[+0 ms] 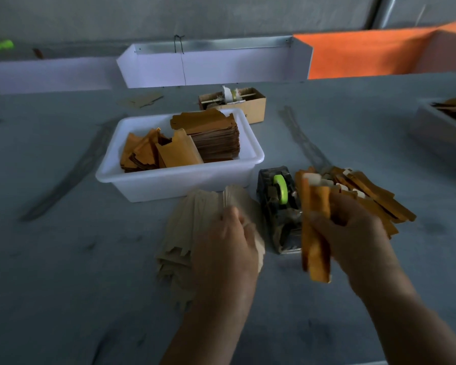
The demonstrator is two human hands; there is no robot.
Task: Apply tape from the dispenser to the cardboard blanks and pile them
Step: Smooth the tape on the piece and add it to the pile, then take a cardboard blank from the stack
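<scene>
- My right hand (350,233) grips a folded orange-brown cardboard blank (316,227), held upright above the grey table (63,259), a pale strip of tape showing at its top end.
- My left hand (229,241) lies on the pale stack of untaped flat blanks (195,219), fingers curled at its top sheets; whether they have already pinched one I cannot tell.
- The dark tape dispenser with its green roll (281,204) stands between my hands.
- I judge this blank taped and ready for piling: it belongs on the loose heap of taped orange blanks (374,196) just beyond my right hand.
- Next I should lay it there, then lift one pale sheet cleanly without dragging its neighbours.
- More orange blanks sit in the white plastic tub (179,177) behind.
</scene>
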